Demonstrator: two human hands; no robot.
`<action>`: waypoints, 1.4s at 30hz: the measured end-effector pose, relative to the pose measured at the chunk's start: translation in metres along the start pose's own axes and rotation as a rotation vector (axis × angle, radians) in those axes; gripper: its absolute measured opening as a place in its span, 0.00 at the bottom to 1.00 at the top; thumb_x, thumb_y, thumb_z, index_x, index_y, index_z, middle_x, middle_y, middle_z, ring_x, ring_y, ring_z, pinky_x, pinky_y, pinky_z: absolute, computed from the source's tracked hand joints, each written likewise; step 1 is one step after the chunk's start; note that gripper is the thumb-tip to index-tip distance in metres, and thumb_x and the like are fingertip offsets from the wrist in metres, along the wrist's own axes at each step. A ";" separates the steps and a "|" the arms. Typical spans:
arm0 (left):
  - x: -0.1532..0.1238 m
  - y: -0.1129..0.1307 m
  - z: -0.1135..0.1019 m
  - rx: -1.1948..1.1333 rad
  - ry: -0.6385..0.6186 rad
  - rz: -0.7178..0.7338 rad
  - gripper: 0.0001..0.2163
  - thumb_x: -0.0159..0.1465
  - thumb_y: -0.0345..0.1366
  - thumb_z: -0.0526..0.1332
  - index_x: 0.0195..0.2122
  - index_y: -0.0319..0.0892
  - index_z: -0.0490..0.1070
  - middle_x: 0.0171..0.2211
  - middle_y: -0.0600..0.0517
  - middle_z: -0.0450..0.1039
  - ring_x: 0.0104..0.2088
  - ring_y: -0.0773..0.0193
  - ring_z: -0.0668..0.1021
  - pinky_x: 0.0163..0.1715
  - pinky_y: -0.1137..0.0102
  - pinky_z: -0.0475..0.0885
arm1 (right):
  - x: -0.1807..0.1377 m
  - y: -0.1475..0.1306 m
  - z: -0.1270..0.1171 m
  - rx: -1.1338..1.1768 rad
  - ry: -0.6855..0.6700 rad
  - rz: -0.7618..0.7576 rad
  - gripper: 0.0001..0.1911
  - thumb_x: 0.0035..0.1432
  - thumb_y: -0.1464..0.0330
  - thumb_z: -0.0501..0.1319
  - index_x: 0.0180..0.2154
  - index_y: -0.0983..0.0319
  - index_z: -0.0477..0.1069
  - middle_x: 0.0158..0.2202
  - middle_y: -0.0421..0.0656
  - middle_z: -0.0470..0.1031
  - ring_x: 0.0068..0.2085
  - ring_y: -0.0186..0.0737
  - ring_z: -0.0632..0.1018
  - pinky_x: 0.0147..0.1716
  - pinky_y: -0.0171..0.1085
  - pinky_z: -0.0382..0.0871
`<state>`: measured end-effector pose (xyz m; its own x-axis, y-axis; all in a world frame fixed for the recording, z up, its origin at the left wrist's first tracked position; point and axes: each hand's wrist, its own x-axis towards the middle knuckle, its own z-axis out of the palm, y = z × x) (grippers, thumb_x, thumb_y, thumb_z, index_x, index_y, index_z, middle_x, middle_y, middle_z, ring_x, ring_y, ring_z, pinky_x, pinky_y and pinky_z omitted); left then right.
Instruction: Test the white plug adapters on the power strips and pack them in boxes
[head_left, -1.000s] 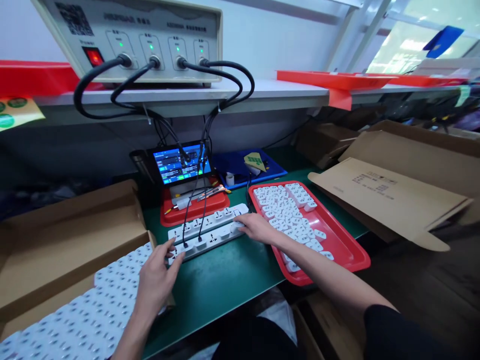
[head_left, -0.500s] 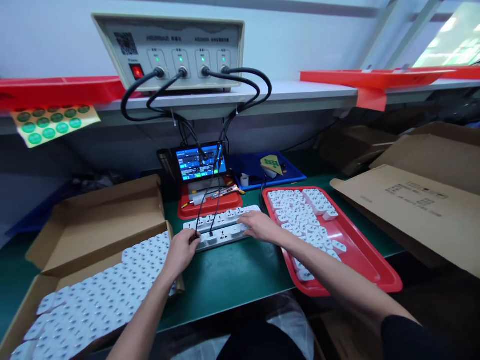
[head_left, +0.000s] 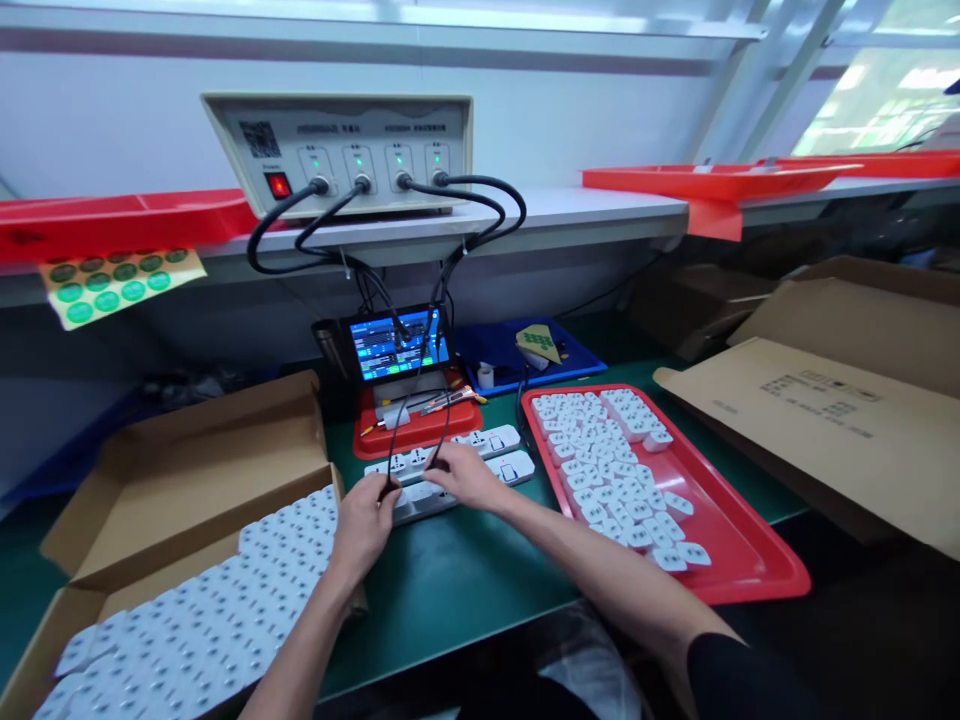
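Note:
Two white power strips, a back one (head_left: 501, 438) and a front one (head_left: 516, 467), lie side by side on the green table. My left hand (head_left: 364, 525) is closed around the lower end of a thin black cable (head_left: 392, 440) at the front strip's left end. Further right, my right hand (head_left: 466, 476) pinches a second black cable (head_left: 448, 415) near its end, just over the strips. My fingers hide both cable ends, so I cannot tell whether they sit in sockets. Small white plug adapters sit on the strips, partly covered by my hands.
At left stands an open cardboard box (head_left: 217, 440) filled with white adapters. A red tray (head_left: 739, 540) on the right holds many more. Behind the strips are a lit screen (head_left: 397, 345) and a blue tray (head_left: 585, 360). A tester box (head_left: 375, 125) with cables sits on the shelf.
My right hand has moved left from the strips' right end to the second black cable and now grips it. The left hand stays at the first cable. The view has tilted up slightly.

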<state>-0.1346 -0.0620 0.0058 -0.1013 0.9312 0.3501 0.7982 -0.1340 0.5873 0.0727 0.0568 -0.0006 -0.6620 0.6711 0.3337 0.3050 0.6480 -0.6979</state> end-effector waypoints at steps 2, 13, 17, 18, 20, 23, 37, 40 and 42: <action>0.005 0.010 0.005 -0.042 -0.002 -0.034 0.08 0.68 0.40 0.59 0.40 0.45 0.76 0.37 0.50 0.79 0.38 0.57 0.79 0.41 0.65 0.70 | -0.008 0.012 -0.031 0.027 0.011 0.096 0.08 0.62 0.64 0.71 0.37 0.63 0.80 0.33 0.41 0.81 0.34 0.37 0.78 0.35 0.33 0.64; 0.048 0.063 0.077 -0.159 -0.196 -0.018 0.09 0.68 0.36 0.59 0.34 0.43 0.78 0.34 0.51 0.81 0.36 0.59 0.79 0.39 0.67 0.67 | -0.051 0.055 -0.091 -0.078 -0.035 0.234 0.05 0.61 0.68 0.69 0.34 0.63 0.81 0.31 0.41 0.81 0.33 0.38 0.78 0.33 0.33 0.62; 0.054 0.065 0.082 -0.118 -0.221 -0.020 0.08 0.68 0.33 0.60 0.35 0.42 0.78 0.33 0.50 0.81 0.36 0.59 0.79 0.39 0.67 0.67 | -0.049 0.058 -0.083 -0.093 -0.032 0.206 0.05 0.61 0.68 0.69 0.33 0.62 0.80 0.30 0.40 0.80 0.34 0.39 0.77 0.34 0.34 0.62; 0.055 0.066 0.082 -0.110 -0.229 -0.019 0.08 0.68 0.33 0.60 0.35 0.42 0.78 0.33 0.50 0.81 0.36 0.59 0.79 0.39 0.67 0.66 | -0.049 0.058 -0.083 -0.105 -0.030 0.197 0.05 0.62 0.68 0.69 0.33 0.62 0.80 0.30 0.40 0.80 0.34 0.39 0.77 0.34 0.34 0.62; 0.056 0.066 0.081 -0.094 -0.243 -0.009 0.07 0.68 0.32 0.60 0.34 0.42 0.77 0.34 0.49 0.80 0.37 0.58 0.79 0.40 0.67 0.66 | -0.050 0.056 -0.083 -0.138 -0.029 0.184 0.05 0.62 0.69 0.68 0.33 0.62 0.79 0.31 0.41 0.80 0.34 0.39 0.77 0.35 0.34 0.62; 0.056 0.067 0.081 -0.054 -0.247 0.018 0.07 0.68 0.31 0.60 0.34 0.42 0.76 0.34 0.49 0.80 0.37 0.58 0.78 0.40 0.67 0.66 | -0.053 0.051 -0.083 -0.210 -0.037 0.161 0.04 0.63 0.70 0.68 0.34 0.62 0.78 0.32 0.41 0.79 0.35 0.39 0.76 0.35 0.34 0.60; 0.032 0.056 0.061 0.194 -0.182 0.205 0.12 0.70 0.36 0.62 0.54 0.44 0.74 0.48 0.44 0.77 0.49 0.51 0.75 0.51 0.58 0.69 | -0.063 0.036 -0.090 -0.490 -0.022 0.140 0.13 0.69 0.58 0.65 0.37 0.61 0.77 0.35 0.45 0.79 0.39 0.45 0.79 0.37 0.36 0.63; 0.015 0.031 0.028 0.221 -0.159 0.167 0.21 0.67 0.37 0.66 0.60 0.45 0.69 0.55 0.43 0.76 0.55 0.48 0.74 0.55 0.57 0.68 | -0.066 0.009 -0.082 -0.539 -0.016 0.105 0.17 0.74 0.55 0.58 0.40 0.60 0.76 0.37 0.47 0.80 0.39 0.45 0.80 0.39 0.37 0.64; 0.005 0.016 0.012 0.279 -0.203 0.091 0.19 0.66 0.34 0.67 0.57 0.45 0.71 0.55 0.43 0.77 0.55 0.47 0.75 0.54 0.57 0.69 | -0.062 -0.011 -0.062 -0.560 -0.123 0.028 0.15 0.75 0.58 0.56 0.43 0.60 0.75 0.39 0.49 0.80 0.39 0.45 0.80 0.39 0.37 0.65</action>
<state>-0.1153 -0.0556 0.0075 0.0750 0.9719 0.2232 0.9328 -0.1475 0.3289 0.1528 0.0305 0.0254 -0.7126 0.6660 0.2205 0.6180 0.7447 -0.2520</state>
